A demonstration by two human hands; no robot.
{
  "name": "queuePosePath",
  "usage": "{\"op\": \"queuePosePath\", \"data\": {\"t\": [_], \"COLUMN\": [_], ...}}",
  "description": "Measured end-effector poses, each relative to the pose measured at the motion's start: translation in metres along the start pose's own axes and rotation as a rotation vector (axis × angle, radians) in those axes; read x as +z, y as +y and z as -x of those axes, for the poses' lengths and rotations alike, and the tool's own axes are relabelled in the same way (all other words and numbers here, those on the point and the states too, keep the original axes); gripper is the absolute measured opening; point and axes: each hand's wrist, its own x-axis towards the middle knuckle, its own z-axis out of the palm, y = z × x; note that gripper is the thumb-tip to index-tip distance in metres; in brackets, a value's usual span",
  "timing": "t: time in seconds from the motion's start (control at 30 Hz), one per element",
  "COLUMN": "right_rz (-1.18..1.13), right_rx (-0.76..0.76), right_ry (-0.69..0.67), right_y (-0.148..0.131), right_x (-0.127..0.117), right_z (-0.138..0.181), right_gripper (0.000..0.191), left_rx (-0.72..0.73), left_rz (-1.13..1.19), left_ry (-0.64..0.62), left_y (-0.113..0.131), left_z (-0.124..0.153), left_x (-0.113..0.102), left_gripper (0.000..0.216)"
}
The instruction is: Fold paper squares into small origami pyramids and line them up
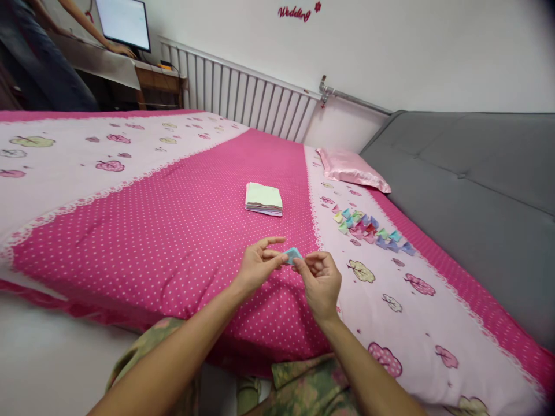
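My left hand (259, 264) and my right hand (319, 278) meet above the pink dotted bedspread (182, 231), both pinching a small folded light blue paper piece (293, 255) between their fingertips. Behind it on the bed lies a stack of square pastel paper sheets (263, 199). To the right, a cluster of several small folded paper pieces (372, 230) in blue, green, pink and purple is spread on the pale border of the spread.
A pink satin pillow (352, 169) lies by the grey padded headboard (468, 190). A white radiator (243, 95) runs along the wall. At the top left another person (47, 52) stands at a desk with a monitor (125, 22).
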Motion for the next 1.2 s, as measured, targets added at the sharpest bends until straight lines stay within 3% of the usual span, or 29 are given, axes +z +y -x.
{"op": "queuePosePath", "data": {"t": [0.13,0.53,0.87,1.2], "right_rz": [0.031,0.000,0.179,0.534], "right_rx": [0.020,0.084,-0.025,-0.254], "right_ry": [-0.076,-0.222,-0.236,-0.286], "right_y": [0.001,0.006,0.006,0.004], "right_x": [-0.002,-0.002,-0.007,-0.007], "right_z": [-0.001,-0.002,-0.004,0.000], "right_gripper": [0.025,0.022,0.020,0.025], "left_rx": [-0.037,-0.006,0.025,0.107], "left_rz": [-0.123,-0.016,-0.143,-0.318], "left_ry": [-0.099,-0.089,-0.022,0.006], "left_y": [0.000,-0.001,-0.002,-0.012], "left_z": [-0.003,-0.001,-0.001,-0.001], "left_x": [-0.007,-0.006,-0.005,-0.006], "left_gripper": [0.030,0.018,0.021,0.022]}}
